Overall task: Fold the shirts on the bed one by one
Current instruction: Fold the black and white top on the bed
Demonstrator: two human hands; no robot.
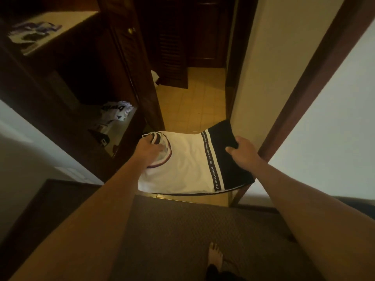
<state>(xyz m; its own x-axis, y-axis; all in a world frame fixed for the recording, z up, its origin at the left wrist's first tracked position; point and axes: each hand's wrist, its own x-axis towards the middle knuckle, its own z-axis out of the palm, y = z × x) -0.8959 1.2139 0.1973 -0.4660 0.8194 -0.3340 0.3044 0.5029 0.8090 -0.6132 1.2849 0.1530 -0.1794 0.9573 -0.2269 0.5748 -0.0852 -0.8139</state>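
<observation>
Dark wood wardrobe [67,82] at far left, doors open, shelves in shadow. On upper shelf [60,23], blurred pale and purple clothing [34,35], too smeared to identify. On lower shelf [121,128], folded white garments with black lettering [115,112]. Left hand [149,148] next, arm stretched forward, fingers curled into collar end of folded shirt [182,163], gripping it. Folded shirt held flat in the air between both hands, above threshold where brown patterned carpet [182,230] meets yellow floor tiles [192,106]; white over most of its width, maroon trim at neck, then a black band printed "DON'T STOP MOVING FORWARD", then a black panel at its right end. Right hand [242,152] clamped on that black end, thumb on top, fingers beneath. Below, near bottom edge, one bare foot [215,255] on carpet. At far right, dark wooden door frame [308,84] and pale wall [334,128].
</observation>
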